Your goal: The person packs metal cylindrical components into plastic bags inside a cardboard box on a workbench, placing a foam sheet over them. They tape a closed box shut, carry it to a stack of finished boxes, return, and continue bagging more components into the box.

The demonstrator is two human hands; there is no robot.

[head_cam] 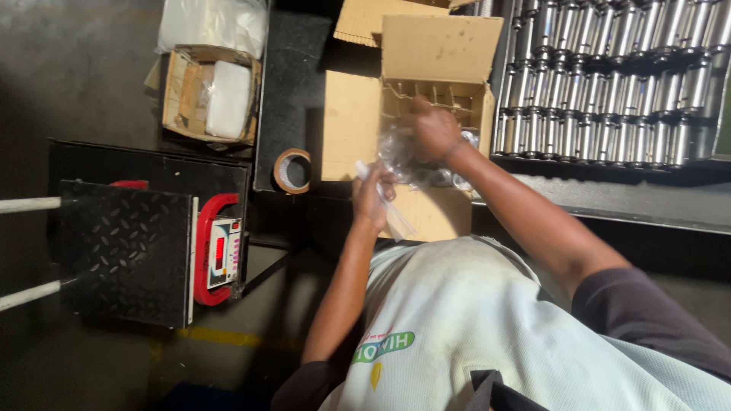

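Far left there's a black diamond-plate floor scale [126, 247], then a brown tape roll [292, 170]. Left hand [372, 196] pinches a crinkly clear plastic bag [396, 217]; right hand [434, 131] reaches curled into the open brown cardboard box [438, 53], grip unclear. Shiny steel cylinders [609, 84] sit in rows far right.

In front of me a dark work surface [293, 99] carries an open cardboard box [426, 114], its flaps spread wide, and a roll of brown packing tape [292, 170] lying flat just beside the box's left flap. To my right, a dark shelf [632, 194] bears close rows of shiny metal cylinders [609, 84] standing upright. On the grey floor [76, 68] sit a smaller cardboard box [209, 95] with white packing inside and a black platform scale [126, 251] with a red-framed display.
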